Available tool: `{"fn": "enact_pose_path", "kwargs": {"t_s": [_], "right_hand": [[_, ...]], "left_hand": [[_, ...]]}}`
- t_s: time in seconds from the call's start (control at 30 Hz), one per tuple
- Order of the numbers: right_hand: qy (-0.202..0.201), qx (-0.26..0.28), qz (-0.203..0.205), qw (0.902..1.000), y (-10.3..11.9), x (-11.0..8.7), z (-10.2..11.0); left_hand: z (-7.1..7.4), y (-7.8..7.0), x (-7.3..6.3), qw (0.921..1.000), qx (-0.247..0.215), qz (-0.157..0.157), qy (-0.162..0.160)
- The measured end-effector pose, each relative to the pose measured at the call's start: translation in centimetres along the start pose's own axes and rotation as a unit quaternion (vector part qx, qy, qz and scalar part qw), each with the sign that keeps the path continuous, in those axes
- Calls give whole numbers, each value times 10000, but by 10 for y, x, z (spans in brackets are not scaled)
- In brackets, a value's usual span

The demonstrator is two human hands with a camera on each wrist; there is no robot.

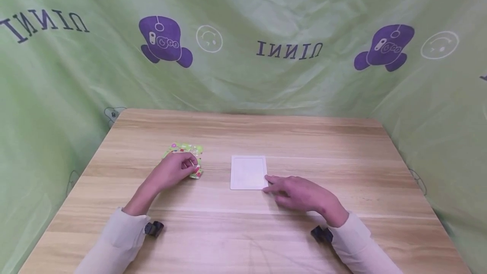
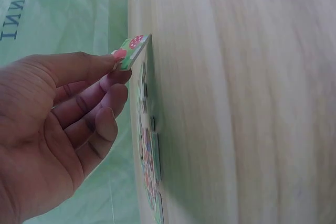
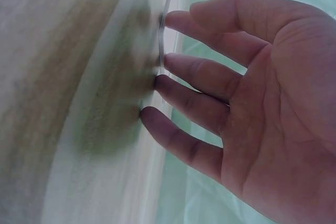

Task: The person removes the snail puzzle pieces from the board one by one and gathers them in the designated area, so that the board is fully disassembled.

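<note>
Between thumb and fingertips, my left hand (image 1: 178,170) pinches a small jigsaw puzzle piece (image 2: 130,52), green with red printed shapes. In the left wrist view the piece is tilted, one edge close over the table. Under and behind that hand lie more colourful puzzle pieces (image 1: 194,149), partly hidden by it; the left wrist view shows them flat on the wood. A white square board (image 1: 248,173) with a thin border line lies right of them. The fingertips of my right hand (image 1: 302,193) touch its right edge, and the fingers are extended in the right wrist view.
The wooden table (image 1: 236,231) carries all of this. Green curtain fabric (image 1: 236,83) with purple figures and lettering hangs behind and at both sides. A small black device is on each sleeve cuff (image 1: 127,227).
</note>
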State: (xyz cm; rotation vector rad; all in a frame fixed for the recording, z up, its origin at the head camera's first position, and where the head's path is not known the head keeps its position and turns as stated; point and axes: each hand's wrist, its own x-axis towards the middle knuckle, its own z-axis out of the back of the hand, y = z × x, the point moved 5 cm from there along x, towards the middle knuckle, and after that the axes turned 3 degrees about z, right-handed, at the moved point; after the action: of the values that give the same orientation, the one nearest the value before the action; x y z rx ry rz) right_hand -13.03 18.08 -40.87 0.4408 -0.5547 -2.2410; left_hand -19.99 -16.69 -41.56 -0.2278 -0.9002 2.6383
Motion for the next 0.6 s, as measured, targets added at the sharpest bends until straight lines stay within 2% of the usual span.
{"fn": "enact_pose_path", "kwargs": {"t_s": [0.6], "right_hand": [[20,-46,-21,10000,-2,0,-1]], "left_hand": [[5,13,3,9996,278,66,-14]]}}
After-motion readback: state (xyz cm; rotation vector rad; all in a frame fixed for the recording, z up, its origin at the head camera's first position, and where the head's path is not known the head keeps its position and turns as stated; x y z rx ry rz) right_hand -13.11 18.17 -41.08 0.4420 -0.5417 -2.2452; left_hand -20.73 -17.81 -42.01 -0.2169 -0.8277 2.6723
